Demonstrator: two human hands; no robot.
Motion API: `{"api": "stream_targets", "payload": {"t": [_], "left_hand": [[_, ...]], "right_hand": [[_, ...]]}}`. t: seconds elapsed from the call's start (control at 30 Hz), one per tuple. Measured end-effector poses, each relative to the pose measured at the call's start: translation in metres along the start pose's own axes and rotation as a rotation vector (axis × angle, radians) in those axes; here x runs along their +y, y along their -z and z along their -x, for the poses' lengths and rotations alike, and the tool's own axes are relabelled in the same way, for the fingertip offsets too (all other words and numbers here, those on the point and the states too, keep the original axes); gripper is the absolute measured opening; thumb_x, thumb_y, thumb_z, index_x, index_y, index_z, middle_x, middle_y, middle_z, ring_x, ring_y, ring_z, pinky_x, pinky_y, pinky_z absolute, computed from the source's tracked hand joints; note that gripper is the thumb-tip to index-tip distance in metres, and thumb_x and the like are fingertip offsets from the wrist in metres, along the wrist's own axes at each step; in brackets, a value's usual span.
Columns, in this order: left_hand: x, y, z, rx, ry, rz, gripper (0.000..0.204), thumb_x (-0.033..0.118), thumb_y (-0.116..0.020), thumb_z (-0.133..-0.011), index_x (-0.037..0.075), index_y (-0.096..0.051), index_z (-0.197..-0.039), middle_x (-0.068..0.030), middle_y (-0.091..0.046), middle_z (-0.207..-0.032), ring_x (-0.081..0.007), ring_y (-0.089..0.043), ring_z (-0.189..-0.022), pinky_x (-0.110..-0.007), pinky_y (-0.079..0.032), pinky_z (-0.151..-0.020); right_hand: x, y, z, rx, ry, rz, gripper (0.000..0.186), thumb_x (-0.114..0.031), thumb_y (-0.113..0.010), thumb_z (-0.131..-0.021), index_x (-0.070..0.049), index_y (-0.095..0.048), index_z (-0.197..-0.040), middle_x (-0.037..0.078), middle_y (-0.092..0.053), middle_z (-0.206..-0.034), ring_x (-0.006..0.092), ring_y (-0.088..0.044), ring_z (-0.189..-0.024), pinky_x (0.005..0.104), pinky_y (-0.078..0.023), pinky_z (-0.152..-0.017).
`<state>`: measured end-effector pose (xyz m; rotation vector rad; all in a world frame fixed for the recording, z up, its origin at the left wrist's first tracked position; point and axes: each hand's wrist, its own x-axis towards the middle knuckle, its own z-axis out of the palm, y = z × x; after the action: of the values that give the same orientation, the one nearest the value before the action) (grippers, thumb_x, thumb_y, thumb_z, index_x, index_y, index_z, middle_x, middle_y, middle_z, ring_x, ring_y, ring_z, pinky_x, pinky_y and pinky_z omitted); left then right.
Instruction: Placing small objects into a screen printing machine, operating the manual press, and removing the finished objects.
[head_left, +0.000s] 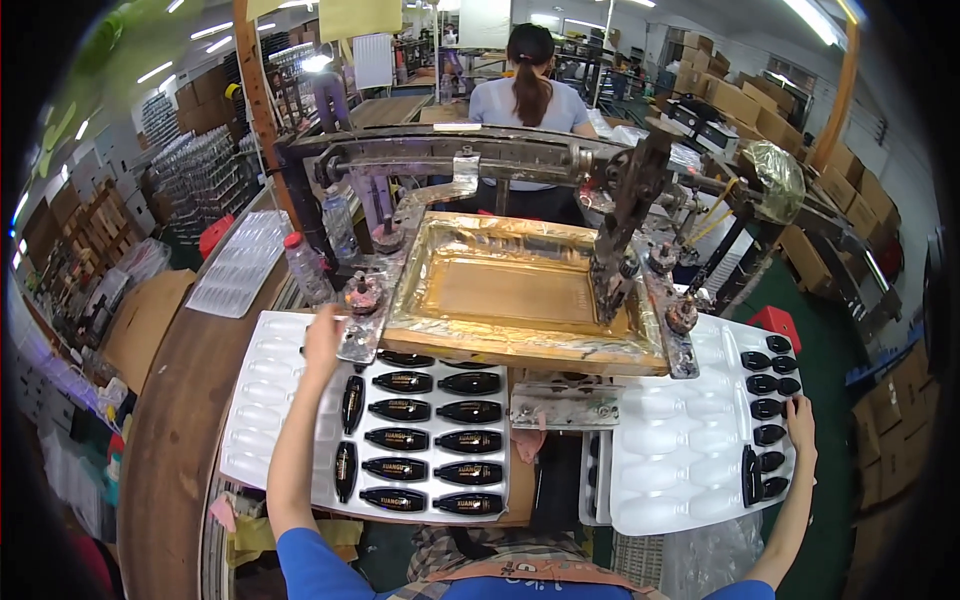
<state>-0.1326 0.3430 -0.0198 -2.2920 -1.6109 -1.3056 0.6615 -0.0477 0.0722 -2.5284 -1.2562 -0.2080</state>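
My left hand (322, 338) reaches beside the metal bracket (355, 342) of the printing machine, over the left white tray (262, 400), its fingers curled and partly hidden; what they hold is unclear. That tray carries several glossy black oval containers (398, 437) with gold print, some lengthways, some crossways. At the right, my right hand (800, 412) grips a small black container (770, 407) at the edge of the right white tray (670, 430), among several others in a column. Between and above the trays sits the gold-coloured screen frame (500, 340), over a metal fixture (563, 405).
A co-worker (520, 105) sits beyond the machine's crossbar (380, 145), back turned. At the left, clear bottles (310, 270) and a plastic tray (235, 262) rest on the wooden table (170, 400). A red box (775, 322) is behind the right tray; cardboard boxes (890, 430) stand farther right.
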Motion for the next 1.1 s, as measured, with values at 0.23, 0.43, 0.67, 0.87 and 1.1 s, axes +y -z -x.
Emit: {"api": "stream_targets", "payload": {"t": [0.23,0.43,0.67,0.87,1.1], "left_hand": [[0.185,-0.051,-0.020,-0.361,-0.442,0.209,0.048,0.029,-0.058,-0.071,0.000,-0.051,-0.108,-0.0210,-0.052,-0.109,-0.0364,-0.047,-0.105,-0.044,-0.036,-0.090],[0.232,-0.072,-0.049,-0.197,-0.413,0.412,0.032,0.023,-0.057,-0.077,0.000,-0.055,-0.099,-0.0157,-0.057,-0.099,-0.0255,-0.055,-0.092,-0.034,-0.043,-0.080],[0.244,-0.075,-0.079,-0.246,-0.054,0.914,0.027,0.021,-0.056,-0.079,0.000,-0.056,-0.097,-0.0131,-0.058,-0.095,-0.0207,-0.055,-0.087,-0.031,-0.044,-0.076],[0.215,-0.064,-0.070,-0.317,0.385,1.268,0.024,0.019,-0.055,-0.081,0.001,-0.057,-0.096,-0.0109,-0.059,-0.092,-0.0167,-0.056,-0.083,-0.028,-0.045,-0.073],[0.190,0.011,-0.032,-0.307,0.541,1.263,0.018,0.010,-0.054,-0.084,-0.001,-0.058,-0.098,-0.0023,-0.058,-0.085,-0.0041,-0.051,-0.069,-0.017,-0.040,-0.057]], "right_hand": [[-0.059,0.021,0.024,0.249,0.037,-0.290,0.026,-0.017,-0.044,-0.089,0.000,-0.051,-0.107,0.013,-0.051,-0.112,0.0228,-0.051,-0.100,0.0305,-0.039,-0.085],[-0.227,0.034,0.060,-0.049,0.276,-0.834,0.038,-0.008,-0.061,-0.077,-0.002,-0.050,-0.112,0.009,-0.049,-0.118,0.0166,-0.053,-0.096,0.0273,-0.044,-0.079],[-0.313,0.037,0.093,-0.015,0.910,-0.528,0.045,-0.020,-0.073,-0.066,-0.009,-0.057,-0.106,0.020,-0.049,-0.109,0.0311,-0.057,-0.083,0.0331,-0.048,-0.071],[-0.329,0.044,0.115,-0.001,1.116,-0.519,0.043,-0.019,-0.074,-0.064,-0.018,-0.060,-0.105,0.027,-0.039,-0.122,0.0299,-0.057,-0.083,0.0320,-0.051,-0.067],[-0.336,0.044,0.127,0.021,1.199,-0.580,0.042,-0.017,-0.074,-0.064,-0.019,-0.062,-0.104,0.024,-0.040,-0.122,0.0278,-0.059,-0.080,0.0311,-0.051,-0.067]]}}
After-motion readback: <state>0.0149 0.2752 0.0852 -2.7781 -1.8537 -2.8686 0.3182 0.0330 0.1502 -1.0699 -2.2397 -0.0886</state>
